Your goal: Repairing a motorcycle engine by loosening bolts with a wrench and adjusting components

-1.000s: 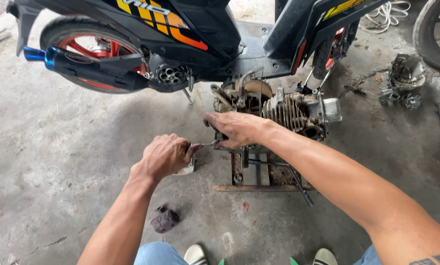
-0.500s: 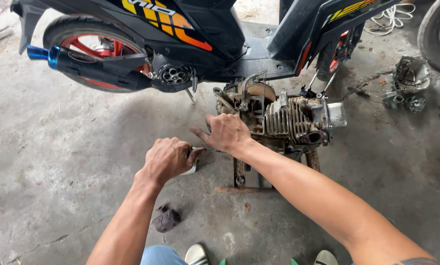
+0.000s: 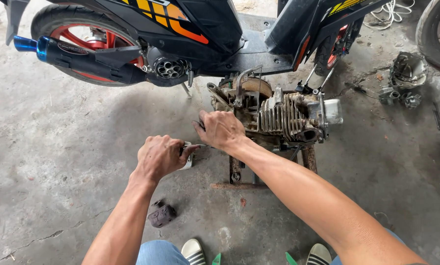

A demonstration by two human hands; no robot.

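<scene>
My left hand (image 3: pixel 161 157) is a closed fist around the handle of a thin metal tool (image 3: pixel 194 145), with a small white piece just under the fist. The tool runs right to my right hand (image 3: pixel 221 130). That hand is pressed against the left side of a dirty finned engine (image 3: pixel 283 115), its fingers curled over the tool's far end. The tool's tip is hidden behind the fingers. The engine sits on a rusty metal stand (image 3: pixel 236 172) on the concrete floor.
A black, orange and yellow motorcycle (image 3: pixel 205 29) with a blue-tipped exhaust (image 3: pixel 82 59) stands right behind the engine. A small dark part (image 3: pixel 162 215) lies near my left forearm. Loose engine parts (image 3: pixel 403 78) and a tyre (image 3: pixel 438 29) are at the right. My sandalled feet (image 3: pixel 195 250) are below.
Both hands stay almost where they were. My right hand has shifted slightly left and pressed closer against the engine's side. The view has tilted a little.
</scene>
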